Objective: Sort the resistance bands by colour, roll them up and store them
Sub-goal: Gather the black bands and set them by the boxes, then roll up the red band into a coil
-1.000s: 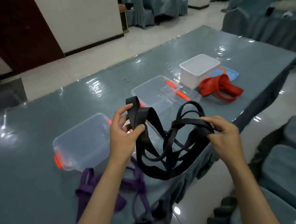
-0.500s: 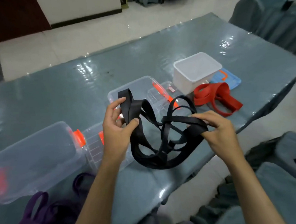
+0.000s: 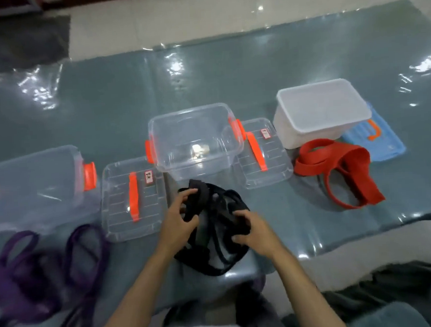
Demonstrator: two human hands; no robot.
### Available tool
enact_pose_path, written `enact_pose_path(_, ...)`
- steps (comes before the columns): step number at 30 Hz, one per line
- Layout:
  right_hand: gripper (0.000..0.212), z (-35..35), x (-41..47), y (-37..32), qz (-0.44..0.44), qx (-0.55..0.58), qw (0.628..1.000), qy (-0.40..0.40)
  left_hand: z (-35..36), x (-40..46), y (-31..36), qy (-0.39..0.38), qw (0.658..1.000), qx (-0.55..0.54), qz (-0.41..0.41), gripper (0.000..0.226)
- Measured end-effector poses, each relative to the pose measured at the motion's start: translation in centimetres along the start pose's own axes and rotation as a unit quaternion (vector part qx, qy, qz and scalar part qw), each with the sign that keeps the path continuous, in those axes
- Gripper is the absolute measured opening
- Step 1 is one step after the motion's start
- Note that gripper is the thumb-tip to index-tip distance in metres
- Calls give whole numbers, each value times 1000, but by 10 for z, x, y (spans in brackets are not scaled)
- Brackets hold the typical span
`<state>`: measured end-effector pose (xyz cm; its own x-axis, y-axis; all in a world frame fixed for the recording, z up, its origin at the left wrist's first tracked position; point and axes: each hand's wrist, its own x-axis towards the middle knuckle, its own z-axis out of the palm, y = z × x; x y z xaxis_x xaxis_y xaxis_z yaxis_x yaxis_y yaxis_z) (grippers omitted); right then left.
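Black bands point(image 3: 215, 229), gripped in both hands point(image 3: 179, 226) point(image 3: 251, 231) as a loose tangle, could knot or spring apart unless separated before rolling.

- This looks like a banquet or function hall: a long table point(image 3: 229, 80) under a grey-blue cloth with a shiny clear plastic cover.
- Pale polished floor tiles point(image 3: 199, 24) beyond it (light glares off them).
- A cloth-covered chair point(image 3: 397, 303) in matching grey-blue at the near edge.
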<state>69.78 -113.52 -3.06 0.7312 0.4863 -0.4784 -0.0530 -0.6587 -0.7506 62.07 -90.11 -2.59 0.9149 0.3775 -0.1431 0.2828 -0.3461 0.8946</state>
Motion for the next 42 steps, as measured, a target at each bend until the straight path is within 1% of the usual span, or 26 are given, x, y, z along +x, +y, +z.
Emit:
enact_pose_path(2, 80, -5, 8, 12, 2, -2, 999, -43, 22, -2, -3, 36, 999, 20, -17, 72)
enact_pose_path(4, 83, -11, 15, 21, -12, -17, 999, -48, 40, -5, -2, 61, 996, 55, -44, 77)
enact_pose_path(5, 83, -13, 17, 25, -16, -26, 999, -45, 48, -7, 0, 72, 991, 84, -72, 78)
enact_pose_path(8, 85, -22, 17, 34, -22, -77, 996, -30, 68, -18, 5, 100, 964, 185, -164, 74)
enact_pose_path(10, 83, -29, 18, 37, -33, -112, 993, -12, 71, -25, 9, 93, 944, 262, -177, 68)
enact_pose_path(12, 77, -34, 19, 37, -53, -140, 989, 1, 69, -31, 12, 63, 934, 313, -160, 61)
enact_pose_path(15, 71, -40, 18, 34, -73, -182, 981, -4, 68, -34, 18, 20, 925, 363, -113, 54)
enact_pose_path(19, 57, -51, 11, 27, -105, -189, 976, 18, 76, -30, 33, 23, 929, 366, -35, 45)
enact_pose_path(22, 53, -67, 2, 30, -86, -212, 973, 40, 94, -25, 42, 11, 928, 372, 1, 40)
enact_pose_path(26, 46, -105, -6, 42, -76, -234, 967, 67, 127, -12, 59, -38, 925, 376, 41, 38)
enact_pose_path(28, 42, -130, -9, 52, -67, -224, 968, 95, 146, -5, 71, -59, 918, 387, 57, 39)
enact_pose_path(32, 37, -186, -11, 76, -68, -214, 959, 172, 188, 12, 98, -82, 915, 388, 75, 35)
enact_pose_path(35, 32, -231, -6, 101, -74, -199, 953, 216, 226, 29, 118, -89, 906, 406, 86, 37)
enact_pose_path(39, 34, -290, 4, 141, -68, -194, 950, 234, 278, 54, 146, -93, 907, 405, 70, 38)
enact_pose_path(42, 39, -325, 5, 173, -74, -182, 948, 249, 318, 70, 168, -95, 925, 364, 53, 37)
